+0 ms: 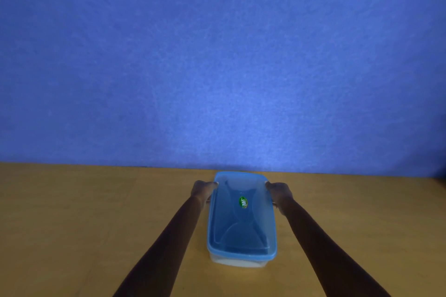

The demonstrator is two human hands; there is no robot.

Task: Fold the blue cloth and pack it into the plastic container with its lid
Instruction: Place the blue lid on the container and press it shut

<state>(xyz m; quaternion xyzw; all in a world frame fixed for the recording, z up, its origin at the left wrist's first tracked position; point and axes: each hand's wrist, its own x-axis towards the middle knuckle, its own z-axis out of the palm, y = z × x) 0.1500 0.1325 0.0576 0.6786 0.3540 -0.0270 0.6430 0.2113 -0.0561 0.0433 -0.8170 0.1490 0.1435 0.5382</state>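
Hiding from view: the blue cloth cannot be made out as such. The lid [241, 224] fully covers the plastic container [237, 262], and only a dark blue shade shows through its translucent top.
Cut off: both forearms run out at the bottom edge of the view; the desk [72, 212] runs out at the left, right and bottom.
Hard to tell: the fingertips of both grips are small and blurred, and any fingers below the rim are hidden.
Left grip [204, 191]: clamped on the lid's rim at its far left corner, thumb lying on top of the rim, forearm stretched forward along the container's left side.
Right grip [279, 192]: clamped on the rim at the far right corner in a mirrored pose, thumb tip on the edge.
Container's place: it stands mid-width on the desk, its far end near the desk's far edge and its long side pointing away from the person. A pale base shows under the lid at the near end.
Sticker [243, 202]: a green oval on the lid's far half.
Wall [217, 55]: blue, rising behind the desk's far edge.
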